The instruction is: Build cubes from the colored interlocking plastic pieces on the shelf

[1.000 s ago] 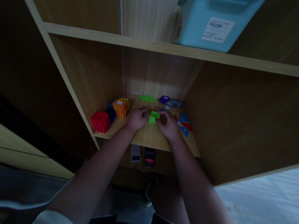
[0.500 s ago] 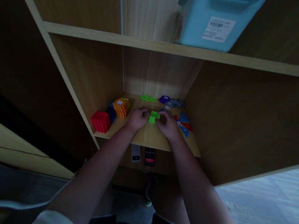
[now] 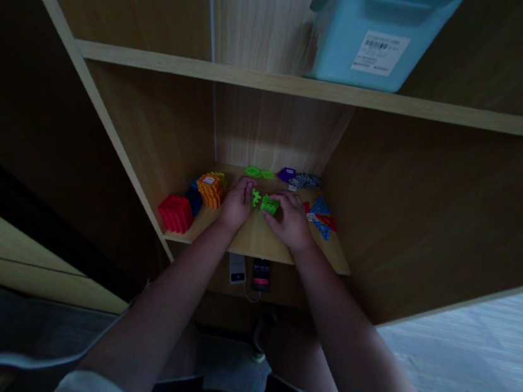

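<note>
The right hand was closed, thumb and fingers, around one green stack at mid-shelf; its long axis was unclear. The left hand was at one loose green piece, lengthwise front to back; its grip could not be told. One red stack and one orange stack stood left.

On the middle shelf, a block stands at the front left, a stack behind it and to its right. A bundle sits within the right hand, a loose piece between it and the left hand. Flat pieces lie behind; tiles, far right. Above, a bin rests on the upper shelf; below, a phone lies (right of a power bank).
</note>
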The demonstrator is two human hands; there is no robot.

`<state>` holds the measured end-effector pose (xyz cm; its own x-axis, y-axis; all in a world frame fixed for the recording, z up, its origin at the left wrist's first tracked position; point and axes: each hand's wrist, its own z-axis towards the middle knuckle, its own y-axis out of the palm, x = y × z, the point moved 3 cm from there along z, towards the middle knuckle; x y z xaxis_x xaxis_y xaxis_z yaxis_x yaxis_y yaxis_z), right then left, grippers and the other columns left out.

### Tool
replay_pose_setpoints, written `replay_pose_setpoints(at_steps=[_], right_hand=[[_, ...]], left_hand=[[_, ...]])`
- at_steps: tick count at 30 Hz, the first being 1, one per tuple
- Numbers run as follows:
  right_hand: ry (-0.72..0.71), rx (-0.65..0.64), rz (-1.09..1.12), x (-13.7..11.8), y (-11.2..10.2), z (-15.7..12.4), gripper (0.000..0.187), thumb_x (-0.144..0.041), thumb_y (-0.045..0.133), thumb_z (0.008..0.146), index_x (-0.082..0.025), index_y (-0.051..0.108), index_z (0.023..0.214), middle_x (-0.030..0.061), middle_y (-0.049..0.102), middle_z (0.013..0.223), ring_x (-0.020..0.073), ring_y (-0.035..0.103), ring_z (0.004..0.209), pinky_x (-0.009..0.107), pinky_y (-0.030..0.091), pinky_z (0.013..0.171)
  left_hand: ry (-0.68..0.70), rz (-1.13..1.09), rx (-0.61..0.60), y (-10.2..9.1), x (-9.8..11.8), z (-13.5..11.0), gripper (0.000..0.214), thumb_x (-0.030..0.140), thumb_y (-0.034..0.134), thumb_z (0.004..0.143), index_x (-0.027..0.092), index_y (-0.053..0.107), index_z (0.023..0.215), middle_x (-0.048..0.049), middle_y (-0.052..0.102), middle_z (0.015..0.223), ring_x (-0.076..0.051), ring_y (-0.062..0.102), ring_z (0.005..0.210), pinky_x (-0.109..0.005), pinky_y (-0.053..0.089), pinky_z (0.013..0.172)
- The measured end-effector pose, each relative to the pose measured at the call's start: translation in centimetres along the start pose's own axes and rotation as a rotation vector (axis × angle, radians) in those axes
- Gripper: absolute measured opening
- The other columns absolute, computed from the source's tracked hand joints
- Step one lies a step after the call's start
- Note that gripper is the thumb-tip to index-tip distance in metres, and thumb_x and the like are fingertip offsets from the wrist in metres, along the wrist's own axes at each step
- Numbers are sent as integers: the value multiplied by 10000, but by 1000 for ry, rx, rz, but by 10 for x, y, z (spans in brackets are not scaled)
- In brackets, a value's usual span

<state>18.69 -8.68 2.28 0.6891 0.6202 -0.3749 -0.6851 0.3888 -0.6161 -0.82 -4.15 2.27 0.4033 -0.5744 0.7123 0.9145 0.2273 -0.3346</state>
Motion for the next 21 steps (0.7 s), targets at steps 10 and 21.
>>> replay_pose_setpoints(at_steps=[10,21], right_hand=[[-58,-6,-102,-2,8,-1,464,-484,780,1004,-265,664,1396,150,720,1304,403,658,1262,605,549,1115],[15,144,-10,1,-2,1,243,-406,590,1105,-261,686,1276,132,749,1235,347,707,1179,548,579,1066]], left_hand=[[73,-129,-4,4,-5,-1,199,373,509,1134,241,638,1209,-50,729,1078,-191,695,923,-320,558,845],[70,-209,-56,5,3,-4,327,344,693,1027,246,731,1337,-62,783,1147,-191,714,902,-300,558,787]])
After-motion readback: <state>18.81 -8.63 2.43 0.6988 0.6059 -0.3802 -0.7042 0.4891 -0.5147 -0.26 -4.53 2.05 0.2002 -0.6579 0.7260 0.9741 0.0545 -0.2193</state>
